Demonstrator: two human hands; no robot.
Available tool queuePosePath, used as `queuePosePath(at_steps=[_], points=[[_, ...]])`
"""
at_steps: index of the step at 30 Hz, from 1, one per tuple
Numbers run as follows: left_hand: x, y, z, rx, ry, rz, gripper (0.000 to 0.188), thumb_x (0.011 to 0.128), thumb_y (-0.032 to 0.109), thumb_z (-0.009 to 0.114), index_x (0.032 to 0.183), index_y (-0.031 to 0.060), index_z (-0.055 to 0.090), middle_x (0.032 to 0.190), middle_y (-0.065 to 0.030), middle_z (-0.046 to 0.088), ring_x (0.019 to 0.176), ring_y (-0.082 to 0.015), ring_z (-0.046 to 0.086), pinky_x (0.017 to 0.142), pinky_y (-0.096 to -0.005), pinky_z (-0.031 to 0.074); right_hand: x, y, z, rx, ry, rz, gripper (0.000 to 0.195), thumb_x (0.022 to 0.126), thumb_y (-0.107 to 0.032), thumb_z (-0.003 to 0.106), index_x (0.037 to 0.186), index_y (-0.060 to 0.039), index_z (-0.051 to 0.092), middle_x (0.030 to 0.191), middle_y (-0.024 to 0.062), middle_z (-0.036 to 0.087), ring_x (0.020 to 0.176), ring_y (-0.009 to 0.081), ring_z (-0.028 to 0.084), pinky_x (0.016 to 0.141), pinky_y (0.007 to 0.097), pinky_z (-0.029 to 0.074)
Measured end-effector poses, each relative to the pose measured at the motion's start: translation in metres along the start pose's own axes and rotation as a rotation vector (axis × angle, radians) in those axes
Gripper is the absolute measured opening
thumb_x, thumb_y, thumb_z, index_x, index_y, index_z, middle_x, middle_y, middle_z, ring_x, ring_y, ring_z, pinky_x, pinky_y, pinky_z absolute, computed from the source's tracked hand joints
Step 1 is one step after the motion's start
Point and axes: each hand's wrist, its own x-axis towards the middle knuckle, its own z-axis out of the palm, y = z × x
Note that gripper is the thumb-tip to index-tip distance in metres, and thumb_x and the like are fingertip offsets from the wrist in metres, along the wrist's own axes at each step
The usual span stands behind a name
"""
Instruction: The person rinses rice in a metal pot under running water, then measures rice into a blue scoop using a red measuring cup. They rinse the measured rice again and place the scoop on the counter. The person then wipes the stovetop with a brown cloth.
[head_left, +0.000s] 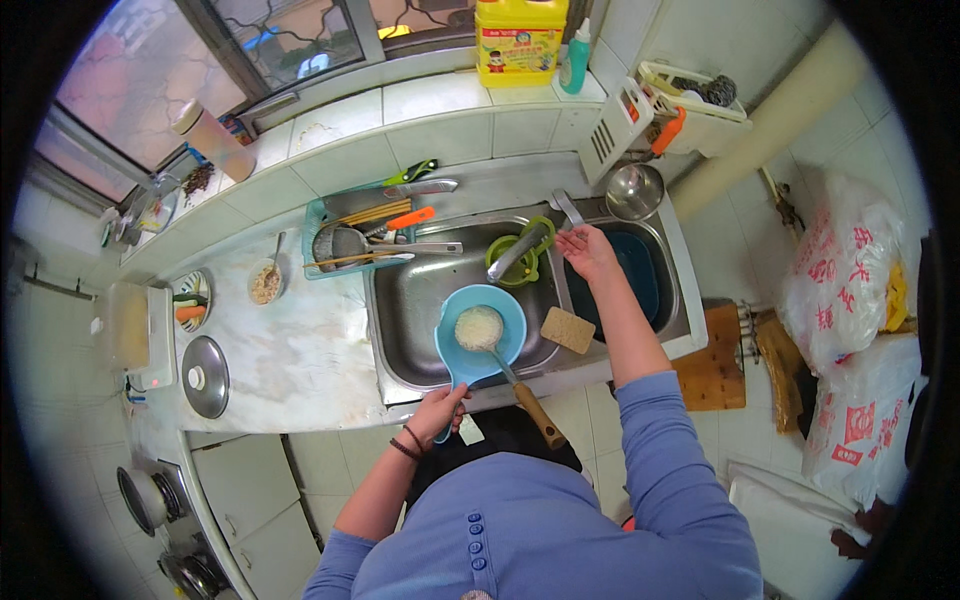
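Note:
My left hand (437, 415) grips the handle of a light-blue plastic water scoop (448, 319), held over the near part of the left sink basin (405, 300). In the scoop sits the round head of a ladle or strainer (479, 328), pale and whitish; whether that is its contents or mesh is unclear. Its wooden handle (534, 409) sticks out over the counter edge towards me. My right hand (586, 251), palm turned up and holding nothing, is beside the metal faucet (519, 253), just below its lever (567, 206). Contact with the faucet cannot be made out.
A green strainer basket (516, 271) lies under the spout. A tan sponge (568, 330) rests on the basin divider. Left of the sink stand a teal utensil basket (319, 262) with a knife (397, 191), a small bowl (265, 282) and a pot lid (205, 377). A dark-blue tub (634, 274) fills the right basin.

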Motion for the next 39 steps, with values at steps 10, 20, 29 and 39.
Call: queuePosePath(at_steps=[10,20,29,39], points=[[0.022,0.018,0.012,0.047,0.045,0.070,0.034,0.092,0.036,0.050,0.090,0.0032,0.054,0.064,0.0010,0.045,0.050,-0.0089,0.044,0.044,-0.0248,0.038,-0.001,-0.029,0.021,-0.169,0.065,0.065,0.015,0.072,-0.018,0.059,0.066,-0.0071,0.052,0.058,0.0044,0.051,0.054,0.0183,0.048,0.051,0.0297,0.042],[0.033,0.025,0.013,0.061,0.022,0.062,0.034,0.093,0.037,0.050,0.089,0.0032,0.054,0.065,0.0004,0.045,0.051,-0.0092,0.044,0.045,-0.0255,0.039,-0.002,-0.038,0.020,-0.172,-0.033,0.134,0.013,0.072,-0.016,0.059,0.072,-0.0040,0.053,0.058,0.0020,0.049,0.051,0.0141,0.044,0.047,0.0251,0.038],[0.044,0.037,0.017,0.011,0.015,0.003,0.030,0.093,0.034,0.050,0.090,0.0043,0.053,0.065,0.0013,0.044,0.051,-0.0086,0.042,0.047,-0.0242,0.037,-0.023,-0.034,0.027,-0.811,0.080,-0.287,0.021,0.081,-0.021,0.063,0.091,-0.0024,0.060,0.069,0.0048,0.056,0.059,0.0150,0.054,0.052,0.0289,0.044],[0.049,0.039,0.013,0.069,0.005,0.078,0.035,0.092,0.038,0.051,0.090,0.0029,0.053,0.064,0.0012,0.044,0.050,-0.0093,0.043,0.044,-0.0251,0.037,-0.006,-0.043,0.019,-1.705,-0.015,-0.882,0.032,0.085,-0.009,0.051,0.117,-0.0030,0.054,0.106,0.0189,0.057,0.099,0.0372,0.053,0.081,0.0439,0.043]])
